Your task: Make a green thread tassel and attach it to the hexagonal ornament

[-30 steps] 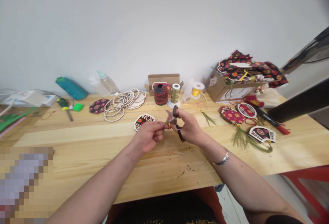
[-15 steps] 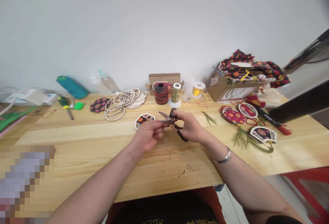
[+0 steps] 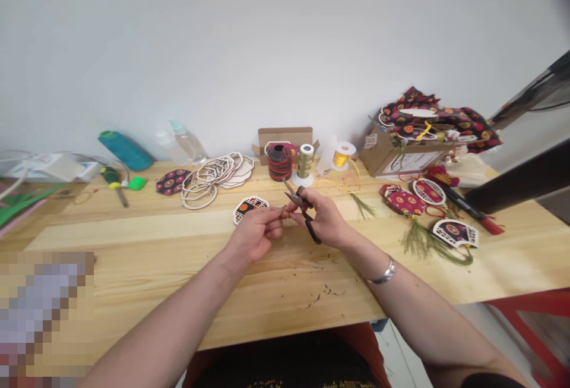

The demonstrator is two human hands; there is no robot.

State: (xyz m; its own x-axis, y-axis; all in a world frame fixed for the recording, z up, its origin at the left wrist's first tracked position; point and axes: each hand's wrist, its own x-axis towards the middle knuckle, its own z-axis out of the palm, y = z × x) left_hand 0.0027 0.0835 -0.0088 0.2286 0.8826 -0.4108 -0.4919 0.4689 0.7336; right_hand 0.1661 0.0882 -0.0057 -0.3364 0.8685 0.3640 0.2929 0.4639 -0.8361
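My right hand [image 3: 328,217] is closed round black-handled scissors [image 3: 307,210], whose blades point up and left. Its fingertips meet those of my left hand [image 3: 260,230], which is pinched shut. What the left fingers grip is too small to make out; a bit of reddish-brown shows between the two hands. Just behind my left hand lies a white-framed patterned ornament [image 3: 249,207], partly hidden by the fingers. Small dark scraps [image 3: 327,290] are scattered on the wooden table [image 3: 178,293] below my right hand.
Along the wall stand a dark red cord spool [image 3: 279,165], an olive thread spool [image 3: 305,165] and a yellow cord spool [image 3: 342,156]. Cut-out frames [image 3: 218,174] lie left. Tasselled ornaments [image 3: 454,233] and a cardboard box [image 3: 401,159] with fabric are right, near a black post [image 3: 525,177].
My right hand has shifted slightly left, so its fingertips now meet the left ones. The scissor blades have swung upward, away from the left fingertips. My left hand has barely moved.
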